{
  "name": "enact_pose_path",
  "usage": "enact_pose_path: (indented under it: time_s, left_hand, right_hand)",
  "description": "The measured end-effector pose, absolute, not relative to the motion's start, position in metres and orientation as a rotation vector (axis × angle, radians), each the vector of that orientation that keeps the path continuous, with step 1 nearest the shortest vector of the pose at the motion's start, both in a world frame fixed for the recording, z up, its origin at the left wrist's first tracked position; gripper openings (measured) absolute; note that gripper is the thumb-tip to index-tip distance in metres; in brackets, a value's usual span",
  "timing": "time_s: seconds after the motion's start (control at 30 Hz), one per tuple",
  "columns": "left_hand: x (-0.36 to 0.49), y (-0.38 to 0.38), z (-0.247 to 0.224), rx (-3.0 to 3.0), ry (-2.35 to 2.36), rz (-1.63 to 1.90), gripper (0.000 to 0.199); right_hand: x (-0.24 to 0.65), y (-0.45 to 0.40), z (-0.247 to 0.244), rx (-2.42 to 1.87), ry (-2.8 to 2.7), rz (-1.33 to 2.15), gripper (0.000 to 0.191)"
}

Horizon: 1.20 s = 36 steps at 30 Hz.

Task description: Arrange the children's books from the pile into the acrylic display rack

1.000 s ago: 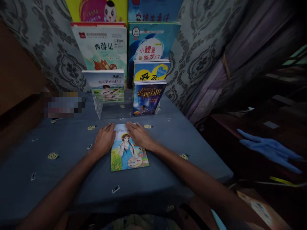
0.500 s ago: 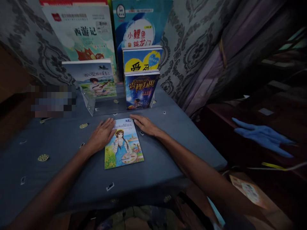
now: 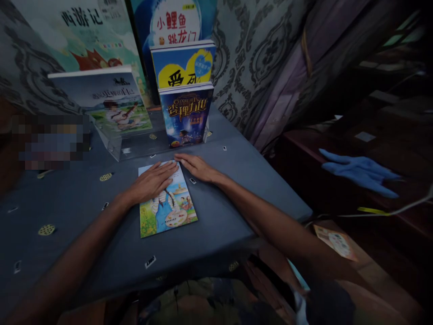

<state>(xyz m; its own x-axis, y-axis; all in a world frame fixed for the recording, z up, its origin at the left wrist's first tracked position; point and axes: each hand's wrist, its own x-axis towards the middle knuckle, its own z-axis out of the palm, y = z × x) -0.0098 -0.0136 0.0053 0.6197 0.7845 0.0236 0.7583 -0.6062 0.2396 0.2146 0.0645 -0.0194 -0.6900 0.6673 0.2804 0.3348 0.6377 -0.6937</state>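
Observation:
A thin illustrated book (image 3: 184, 210) lies flat on the table, its cover showing a figure in blue overalls and a paint palette. Across the upper part of that cover my left hand (image 3: 152, 181) rests flat, fingers stretched out, hiding the title and the figure's head. My right hand (image 3: 196, 168) lies on the cloth along the book's upper right edge, fingers extended, the tips at its top corner. Neither hand grips anything. Just beyond them a dark blue book (image 3: 187, 115) stands upright in a clear acrylic stand (image 3: 135, 151).
Behind stand a blue and yellow book (image 3: 182, 63), a guitar-player book (image 3: 125, 113) and two tall books at the wall. A patterned blue-grey cloth (image 3: 84, 198) covers the table. Right of it lie a blue glove (image 3: 360, 169) and a printed sheet (image 3: 336, 241). A pixelated patch is at left.
My left hand has slid right from the book's left edge onto its cover. My right hand stays by the top right corner. The view has shifted, moving everything slightly left and up.

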Motion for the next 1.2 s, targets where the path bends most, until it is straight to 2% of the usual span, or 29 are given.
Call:
enact_pose_path:
  time_s: [0.37,0.8,0.93,1.1,1.2]
  left_hand:
    - [0.010,-0.045,0.017,2.575,1.014,0.169,0.049]
    - [0.026,-0.098,0.028,2.482,0.791,0.153,0.044]
    - [0.014,-0.087,0.024,2.441,0.892,0.192,0.043]
    - [-0.042,-0.053,0.014,2.379,1.371,0.466,0.056]
    - [-0.075,-0.041,0.011,2.221,1.492,0.615,0.061]
  right_hand:
    - [0.214,0.066,-0.024,-0.766,-2.392,0.742,0.042]
    - [0.216,0.066,-0.026,-0.734,-2.381,0.784,0.045]
    - [0.215,0.063,-0.023,-0.760,-2.420,0.684,0.044]
    - [0.214,0.054,-0.020,-0.795,-2.500,0.550,0.042]
    - [0.209,0.043,-0.013,-0.869,-2.583,0.419,0.041]
